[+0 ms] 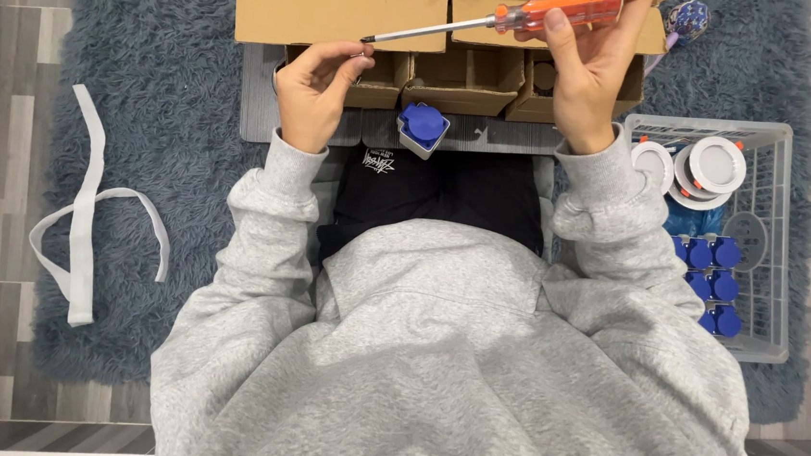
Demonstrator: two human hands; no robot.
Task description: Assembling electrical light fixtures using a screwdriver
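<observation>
An orange-handled screwdriver (499,18) is held almost level above the cardboard boxes, its handle wrapped by the fingers of the right hand (587,64), which are pressed closed around it. The metal tip is pinched lightly between the fingertips of the left hand (318,91), probably so that the shaft is kept steady. Just below the hands, a blue and grey socket part (422,128) is laid on a grey mat (260,110), near the lap. Three small open boxes (465,78) are placed behind it, and a large open carton (345,11) further away. To the right, a white wire basket (776,238) is filled with round white lamps (705,165) and blue parts (710,281). A white strap (88,222) is left on the blue rug (158,64), well apart. Nothing is seen between the hands and the socket part
</observation>
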